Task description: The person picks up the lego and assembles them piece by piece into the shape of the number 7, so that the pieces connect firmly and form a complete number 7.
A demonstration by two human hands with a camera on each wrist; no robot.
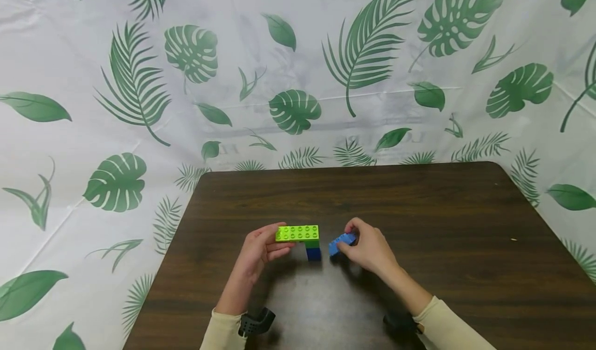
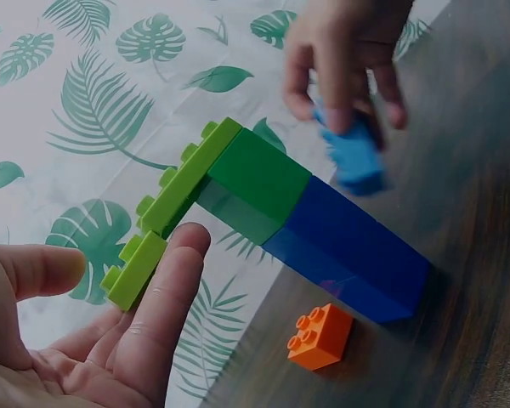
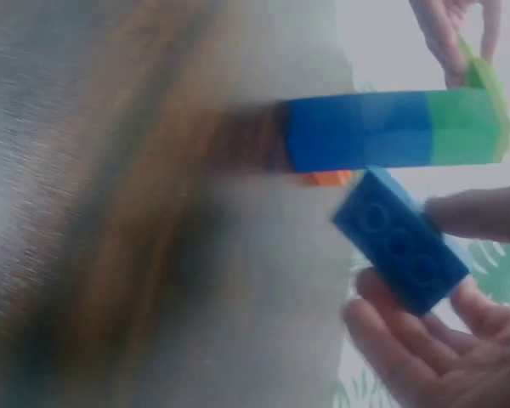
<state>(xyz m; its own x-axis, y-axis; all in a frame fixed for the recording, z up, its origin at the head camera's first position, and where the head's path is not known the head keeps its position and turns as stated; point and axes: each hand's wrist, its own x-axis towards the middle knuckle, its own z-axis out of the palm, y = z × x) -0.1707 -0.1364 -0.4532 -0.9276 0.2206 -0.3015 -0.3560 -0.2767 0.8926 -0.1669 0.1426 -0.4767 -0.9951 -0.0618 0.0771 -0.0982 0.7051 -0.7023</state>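
In the head view a stack rises from the table: dark blue (image 2: 348, 251) below, a green brick (image 2: 255, 183) above it, and a lime green studded row (image 1: 298, 233) on top, jutting left. A seam shows in that row in the left wrist view. My left hand (image 1: 261, 249) is at its free end, nearly straight fingers underneath and the thumb a little apart from the studs. To the right of the stack, my right hand (image 1: 372, 249) pinches a lighter blue brick (image 1: 339, 244) between thumb and fingers. Its hollow underside (image 3: 399, 245) shows in the right wrist view.
An orange brick (image 2: 323, 336) lies on the table behind the stack; the head view hides it. The dark wooden table (image 1: 419, 200) ends at a leaf-patterned curtain (image 1: 298, 55). A black band (image 1: 257, 321) is on the left wrist.
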